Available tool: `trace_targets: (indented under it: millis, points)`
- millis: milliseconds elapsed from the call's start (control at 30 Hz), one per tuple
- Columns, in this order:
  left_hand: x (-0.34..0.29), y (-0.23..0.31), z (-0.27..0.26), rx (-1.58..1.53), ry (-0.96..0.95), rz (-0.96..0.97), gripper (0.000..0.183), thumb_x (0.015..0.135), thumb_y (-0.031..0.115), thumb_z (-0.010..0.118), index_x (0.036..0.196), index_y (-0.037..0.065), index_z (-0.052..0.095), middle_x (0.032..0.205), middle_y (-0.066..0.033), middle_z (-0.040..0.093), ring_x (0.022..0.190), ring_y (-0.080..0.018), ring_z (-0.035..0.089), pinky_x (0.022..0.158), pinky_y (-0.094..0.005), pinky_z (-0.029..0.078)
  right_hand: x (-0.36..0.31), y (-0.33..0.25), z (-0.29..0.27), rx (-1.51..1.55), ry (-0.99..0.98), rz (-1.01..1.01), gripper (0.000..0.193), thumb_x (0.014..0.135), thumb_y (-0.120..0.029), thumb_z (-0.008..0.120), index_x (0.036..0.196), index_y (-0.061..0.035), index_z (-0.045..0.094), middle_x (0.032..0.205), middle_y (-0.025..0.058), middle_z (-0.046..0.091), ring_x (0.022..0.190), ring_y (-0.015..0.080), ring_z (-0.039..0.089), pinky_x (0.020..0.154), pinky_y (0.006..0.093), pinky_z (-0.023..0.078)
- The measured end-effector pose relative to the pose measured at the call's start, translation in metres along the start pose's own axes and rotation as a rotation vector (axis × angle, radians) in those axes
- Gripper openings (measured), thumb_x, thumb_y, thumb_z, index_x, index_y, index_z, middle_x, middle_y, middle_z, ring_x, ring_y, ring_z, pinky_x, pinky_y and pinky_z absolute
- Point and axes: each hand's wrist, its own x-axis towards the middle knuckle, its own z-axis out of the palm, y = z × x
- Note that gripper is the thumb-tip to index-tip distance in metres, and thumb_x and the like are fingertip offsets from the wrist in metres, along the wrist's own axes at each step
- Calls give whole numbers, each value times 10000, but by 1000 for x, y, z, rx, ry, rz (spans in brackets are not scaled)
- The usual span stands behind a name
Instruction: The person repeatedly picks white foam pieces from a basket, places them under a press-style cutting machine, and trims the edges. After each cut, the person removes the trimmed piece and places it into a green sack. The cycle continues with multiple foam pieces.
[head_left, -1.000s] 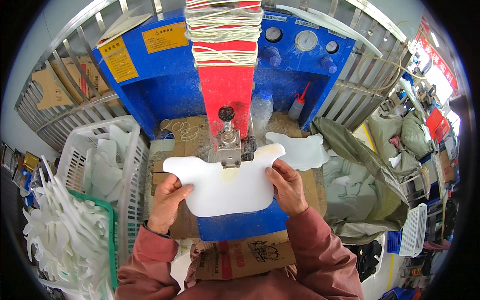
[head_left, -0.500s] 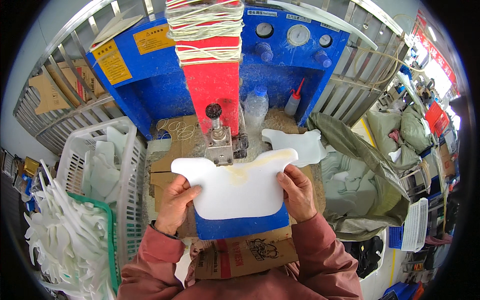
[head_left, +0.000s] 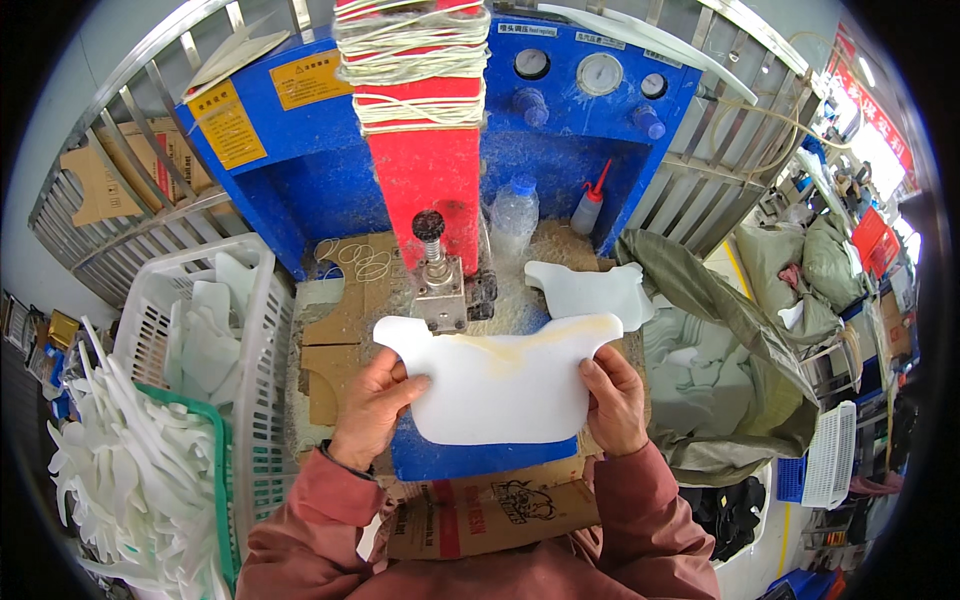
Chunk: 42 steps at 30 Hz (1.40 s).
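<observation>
Fingers of left hand [head_left: 372, 408] and right hand [head_left: 614, 400] hidden under white foam piece [head_left: 497, 378], only thumbs show. Foam piece covers most of blue work plate [head_left: 470, 460]. Second white piece [head_left: 588, 292] partly behind it. Gauge dials [head_left: 600, 72] too small to read. Basket [head_left: 240, 300] contents partly hidden by its wall.

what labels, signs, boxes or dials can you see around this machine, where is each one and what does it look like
Yellow warning label: machine's left panel, tilted rectangle.
Orange-yellow label: beside the red column, rectangle.
Gauges: machine's upper right, round, pale faces.
Cardboard box: bottom centre, brown with red and black print.
Red sign: far right, long strip.
</observation>
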Motion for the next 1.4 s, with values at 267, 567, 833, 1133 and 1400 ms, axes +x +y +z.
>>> trace_targets:
  millis: [267,567,833,1133,1400]
  points:
    - [-1,-6,11,6,-45,-18,608,972,48,649,1553,90,475,1146,-11,721,896,-35,616,717,-187,428,-10,2,-16,-6,34,-31,275,1047,-84,631,1292,40,659,1123,47,729,941,82,669,789,222,521]
    - [2,-21,19,-55,-119,-35,598,987,18,634,1557,73,459,1271,-60,691,1060,-109,652,873,-257,506,-25,-2,-33,-28,56,-47,280,1048,-62,615,1300,56,645,1163,76,730,1022,118,687,879,261,545]
    - [11,-28,28,-61,-190,-19,513,1014,17,639,1507,49,503,1313,-64,678,1184,-148,640,1032,-338,515,-28,-5,-48,-17,86,-78,281,1047,-61,615,1299,59,642,1180,91,729,1041,135,689,907,282,548]
    - [16,-41,37,-39,-227,-75,484,1000,36,641,1470,40,525,1279,-48,669,1125,-136,638,987,-318,510,-38,-6,-63,-132,175,-86,271,1051,-81,597,1277,62,641,1176,82,720,1056,142,673,923,283,533]
    - [-39,-41,-4,-30,-150,-82,518,1024,142,680,1486,9,488,1286,-51,671,1137,-112,619,969,-291,506,-52,23,-29,-99,51,-4,270,1040,-111,601,1254,46,651,1175,93,712,1100,182,660,979,325,513]
